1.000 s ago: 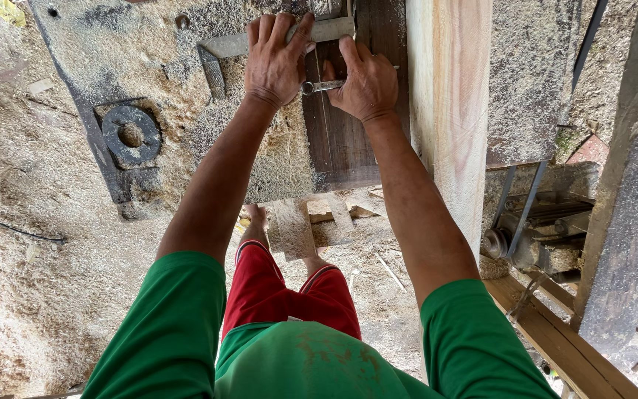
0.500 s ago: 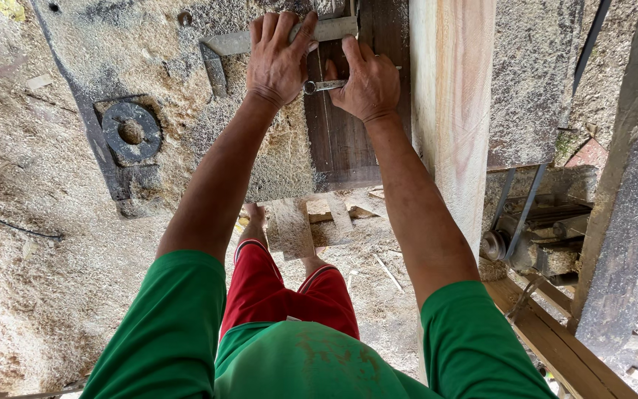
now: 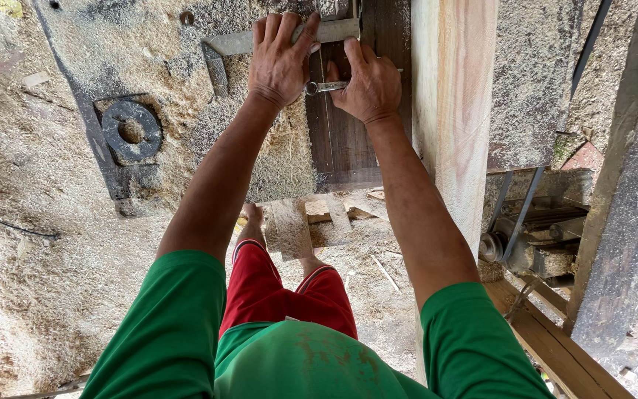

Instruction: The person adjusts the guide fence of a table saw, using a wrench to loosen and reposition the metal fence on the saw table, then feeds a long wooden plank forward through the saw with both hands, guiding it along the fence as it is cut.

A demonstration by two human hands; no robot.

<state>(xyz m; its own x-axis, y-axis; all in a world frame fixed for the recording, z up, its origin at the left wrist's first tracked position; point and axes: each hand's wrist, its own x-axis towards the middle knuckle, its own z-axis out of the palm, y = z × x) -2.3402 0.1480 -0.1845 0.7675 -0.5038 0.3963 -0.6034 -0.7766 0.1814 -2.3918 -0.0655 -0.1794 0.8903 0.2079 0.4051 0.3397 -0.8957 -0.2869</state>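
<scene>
Little is changed since the earlier frames: both hands are kept at the same spot. Small metal tool is pinched by the right hand, fingers curled around its end, over the dark wood plank. Left hand is laid flat, fingers slightly spread, on the grey metal square lying across the sawdust-covered table. Pale timber beam is seen just right of the plank; round metal flange well left.
</scene>
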